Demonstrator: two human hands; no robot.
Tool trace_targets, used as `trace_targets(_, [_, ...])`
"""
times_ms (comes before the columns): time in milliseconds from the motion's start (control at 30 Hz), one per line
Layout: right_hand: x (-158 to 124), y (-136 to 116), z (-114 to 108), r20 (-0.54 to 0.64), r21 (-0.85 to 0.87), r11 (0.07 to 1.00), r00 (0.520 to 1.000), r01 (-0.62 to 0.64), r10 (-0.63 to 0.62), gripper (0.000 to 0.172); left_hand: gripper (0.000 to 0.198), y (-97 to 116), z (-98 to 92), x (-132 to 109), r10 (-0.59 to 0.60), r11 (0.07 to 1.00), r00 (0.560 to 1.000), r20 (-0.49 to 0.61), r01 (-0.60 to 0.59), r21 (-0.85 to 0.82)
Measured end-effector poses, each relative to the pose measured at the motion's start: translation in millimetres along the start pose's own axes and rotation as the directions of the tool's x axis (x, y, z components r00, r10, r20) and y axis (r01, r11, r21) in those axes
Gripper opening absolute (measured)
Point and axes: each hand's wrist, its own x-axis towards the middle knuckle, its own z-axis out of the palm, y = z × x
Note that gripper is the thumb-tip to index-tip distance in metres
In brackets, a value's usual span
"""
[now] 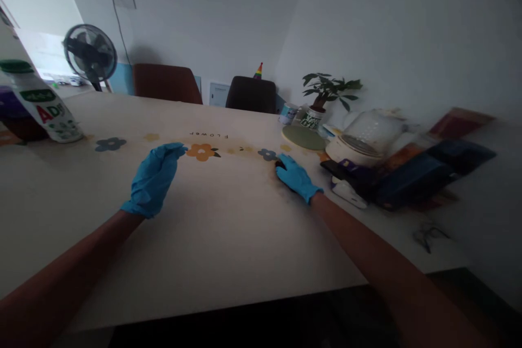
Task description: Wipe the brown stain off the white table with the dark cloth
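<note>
Both my hands wear blue gloves and rest over a cream table (228, 228) printed with flowers. My left hand (155, 178) lies near an orange flower print (203, 151), its fingers held together and stretched forward, with nothing in it. My right hand (294, 176) is pressed down on a small dark thing (280, 163) at its fingertips, by a brownish smear on the table top; I cannot make out what the dark thing is.
A white bottle with a green cap (41, 100) stands at the far left. Clutter lines the right side: a potted plant (322, 98), a green round mat (304, 137), a glass-lidded appliance (367, 141), dark boxes (420, 174). Two chairs (167, 82) and a fan (90, 55) stand behind.
</note>
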Motion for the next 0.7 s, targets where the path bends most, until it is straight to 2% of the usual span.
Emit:
trace_targets(167, [-0.5,-63.1,19.5,0.081,-0.01,0.995,0.992,0.1,-0.098,0.071,0.027,0.2,3.0,-1.2,0.016,0.999,1.0,-0.014,-0.017,-0.041])
trace_targets(333, [16.9,-141.7,42.9,0.15,-0.023,0.98,0.97,0.198,-0.192,0.057,0.027,-8.0,9.9,-1.6,0.021,1.0,1.0,-0.017,-0.022,-0.02])
trace_targets(500, [33.2,-216.5,62.0,0.165,-0.018,0.949,0.937,0.316,-0.309,0.042,0.031,-15.5,10.0,-0.4,0.045,0.999,0.998,-0.037,-0.045,0.022])
trace_targets(700, [52.0,-276.1,78.1,0.166,0.078,0.908,0.893,0.411,-0.419,0.023,0.033,-23.7,8.1,1.1,0.057,0.998,0.997,-0.052,-0.055,0.037])
